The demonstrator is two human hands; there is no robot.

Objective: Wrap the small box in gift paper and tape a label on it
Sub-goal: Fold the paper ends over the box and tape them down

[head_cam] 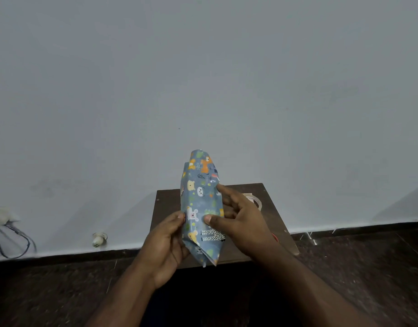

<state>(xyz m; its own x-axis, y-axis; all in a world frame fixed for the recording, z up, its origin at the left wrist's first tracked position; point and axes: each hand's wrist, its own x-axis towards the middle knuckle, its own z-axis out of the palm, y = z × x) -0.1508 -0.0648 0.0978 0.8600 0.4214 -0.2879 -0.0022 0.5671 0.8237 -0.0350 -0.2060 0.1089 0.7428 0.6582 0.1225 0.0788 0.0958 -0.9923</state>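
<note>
Fingers of both hands, left (166,244) and right (241,223), pinch the wrapped box (201,208) above the worktop (271,223). Keep the seam taut; crease the 12 o'clock end, seemingly unfolded; tape (254,199) lies at 2.

Parcel (201,206) in blue animal-print paper, held upright above a small dark worktop (271,218), both paper ends loose and unfolded. Gripped at its left edge by the left hand (166,246); pinched from the right by the right hand (241,223), thumb on the front face. Tape roll (255,200) on the worktop behind the right hand. Pale wall (203,79) beyond; dark floor (368,267); cables (12,239) at far left.
</note>
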